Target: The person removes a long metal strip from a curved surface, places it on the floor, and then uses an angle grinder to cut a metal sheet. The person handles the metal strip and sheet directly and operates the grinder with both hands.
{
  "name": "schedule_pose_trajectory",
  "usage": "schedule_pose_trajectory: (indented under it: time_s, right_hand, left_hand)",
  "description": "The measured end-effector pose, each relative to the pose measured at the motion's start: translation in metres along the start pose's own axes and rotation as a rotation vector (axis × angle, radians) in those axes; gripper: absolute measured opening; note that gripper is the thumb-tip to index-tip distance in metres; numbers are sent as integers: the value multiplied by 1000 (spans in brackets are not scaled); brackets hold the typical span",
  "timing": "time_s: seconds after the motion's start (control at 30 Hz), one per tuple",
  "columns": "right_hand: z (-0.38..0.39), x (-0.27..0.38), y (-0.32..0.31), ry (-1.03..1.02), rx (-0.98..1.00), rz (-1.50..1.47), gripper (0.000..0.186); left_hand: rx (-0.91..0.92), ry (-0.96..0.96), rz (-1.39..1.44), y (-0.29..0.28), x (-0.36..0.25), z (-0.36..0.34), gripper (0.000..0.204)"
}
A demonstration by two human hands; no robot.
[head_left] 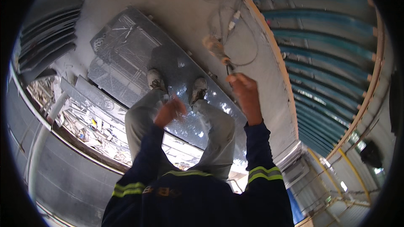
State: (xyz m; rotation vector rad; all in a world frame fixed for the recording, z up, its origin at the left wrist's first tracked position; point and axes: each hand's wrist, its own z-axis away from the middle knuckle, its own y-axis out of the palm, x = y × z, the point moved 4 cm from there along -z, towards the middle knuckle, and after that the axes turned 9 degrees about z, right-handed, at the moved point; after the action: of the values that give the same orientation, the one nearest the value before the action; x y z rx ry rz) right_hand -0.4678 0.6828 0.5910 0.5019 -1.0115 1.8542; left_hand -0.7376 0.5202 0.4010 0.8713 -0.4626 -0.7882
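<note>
My right hand (245, 94) is closed round the dark near end of a dusty orange power tool (216, 50). The tool points away from me and is smeared by motion, so its exact kind cannot be made out. My left hand (170, 111) is raised over my left knee, its fingers blurred. Nothing plainly shows in it. Below both hands lies a large dark stone slab (168, 61), polished and wet-looking near my feet, dusty with pale streaks at its far left.
Cables (256, 42) with a pale connector (234, 20) lie on the dusty floor beyond the tool. Teal slats on a wooden-edged rack (269, 38) stand at the right. Broken offcuts (90, 126) fill the lower left beside a pale pipe (40, 151). Dark slabs (52, 27) are stacked far left.
</note>
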Motion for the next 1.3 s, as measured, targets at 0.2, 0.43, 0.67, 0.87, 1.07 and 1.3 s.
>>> schedule_pose_trajectory:
  time_s: [0.2,0.43,0.67,0.87,1.07,1.3]
  right_hand:
    - [46,6,47,-716,322,709,7]
    - [24,-92,122,-822,902,833,22]
    - [-189,-281,78,105,989,873,83]
    - [-282,-157,-2,-382,-103,1787,63]
    - [-201,-75,-4,-566,-429,1616,53]
    - [-357,-157,58,-672,309,930,53]
  left_hand:
    - [-281,-18,138,2,-117,-179,90]
    - [-241,316,156,-62,-113,-215,53]
    - [-58,766,226,-103,-213,-227,50]
    - [2,1155,359,-105,-227,-228,54]
    - [107,1275,434,-81,-241,-173,53]
    - [-55,1331,63,-4,-328,-122,46]
